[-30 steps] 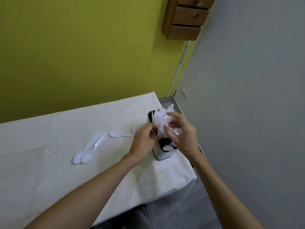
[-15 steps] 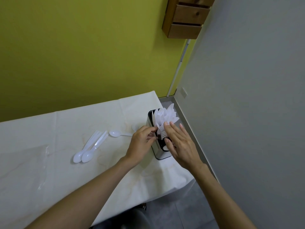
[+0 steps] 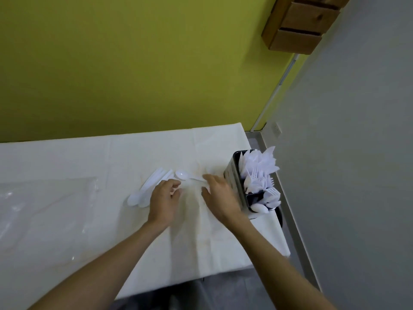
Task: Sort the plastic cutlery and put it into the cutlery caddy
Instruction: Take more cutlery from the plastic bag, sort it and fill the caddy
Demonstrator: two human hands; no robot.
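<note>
A metal cutlery caddy (image 3: 233,175) stands at the table's right edge, packed with white plastic knives, forks and spoons (image 3: 260,171). Two or three white spoons (image 3: 147,189) lie together on the cloth to its left. A single white spoon (image 3: 182,174) lies crosswise just beyond both hands. My left hand (image 3: 164,201) hovers with loosely curled fingers beside the spoon group, holding nothing that I can see. My right hand (image 3: 220,195) lies flat on the cloth left of the caddy, its fingertips at the single spoon's handle.
The table has a white cloth (image 3: 67,166). A clear plastic sheet (image 3: 33,209) lies on its left part. The table's right edge sits close to a grey wall (image 3: 346,175); a green wall is behind. A wooden drawer unit (image 3: 301,23) hangs above right.
Both hands have left the cutlery in the caddy and moved left and down onto the cloth, toward the loose spoons. The view has shifted, so the caddy now appears further right.
</note>
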